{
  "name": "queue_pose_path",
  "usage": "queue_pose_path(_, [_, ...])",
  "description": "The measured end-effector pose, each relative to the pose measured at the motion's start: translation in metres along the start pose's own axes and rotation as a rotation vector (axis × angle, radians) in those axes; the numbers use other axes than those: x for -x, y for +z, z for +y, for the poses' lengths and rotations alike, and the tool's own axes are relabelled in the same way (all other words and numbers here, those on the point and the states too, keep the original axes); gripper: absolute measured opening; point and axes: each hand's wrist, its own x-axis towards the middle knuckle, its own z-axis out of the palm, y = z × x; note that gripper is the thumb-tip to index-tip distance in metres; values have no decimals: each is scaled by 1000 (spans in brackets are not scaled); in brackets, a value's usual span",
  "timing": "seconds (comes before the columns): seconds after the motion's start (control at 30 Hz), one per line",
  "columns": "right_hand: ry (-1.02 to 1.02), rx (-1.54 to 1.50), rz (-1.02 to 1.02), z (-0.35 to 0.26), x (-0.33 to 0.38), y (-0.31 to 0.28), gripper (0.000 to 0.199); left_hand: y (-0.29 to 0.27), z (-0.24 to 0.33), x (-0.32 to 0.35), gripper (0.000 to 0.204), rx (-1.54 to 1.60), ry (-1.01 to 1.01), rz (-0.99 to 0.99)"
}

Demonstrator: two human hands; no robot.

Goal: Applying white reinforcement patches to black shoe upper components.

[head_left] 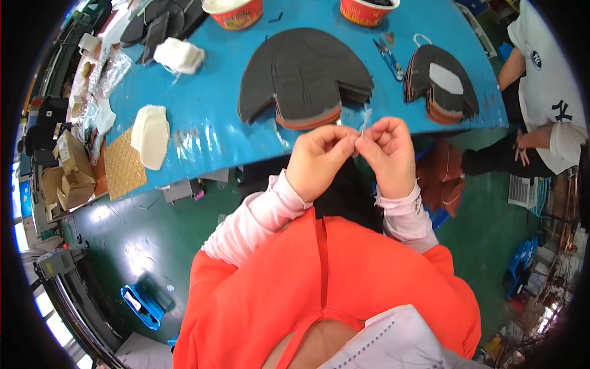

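Observation:
My left hand (316,163) and my right hand (392,161) meet in front of the blue table's near edge, fingertips pinched together. Between them a thin, pale, translucent strip (367,119) sticks up; its lower end is hidden by the fingers. Just beyond the hands lies a large stack of dark grey, rounded pieces with a notched near side (301,67), brown layers showing at its edge. A smaller stack of similar pieces (418,86) sits to the right with a white oval patch (446,79) on top. Thread snips (389,60) with blue handles lie between the two stacks.
Two red-and-white tubs (236,13) (364,11) stand at the table's far side. White fabric pieces (150,136) rest on a tan textured sheet (125,165) at left, with a white bundle (179,56) beyond. Another person (550,86) stands at right. Brown material (439,175) hangs below the table.

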Motion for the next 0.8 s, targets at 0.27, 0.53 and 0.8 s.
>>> queue_pose_path(0.27, [156,-251,-21,6,-12,-27,29,-17,9,1,18,189,-75,-2])
queue_pose_path(0.53, [69,-254,-24,-7,-14,-50,25,-32,32,25,15,517,-134,-56])
queue_pose_path(0.8, [-256,106,482,-34,-37,-110,22,-51,46,27,17,625,-33,-51])
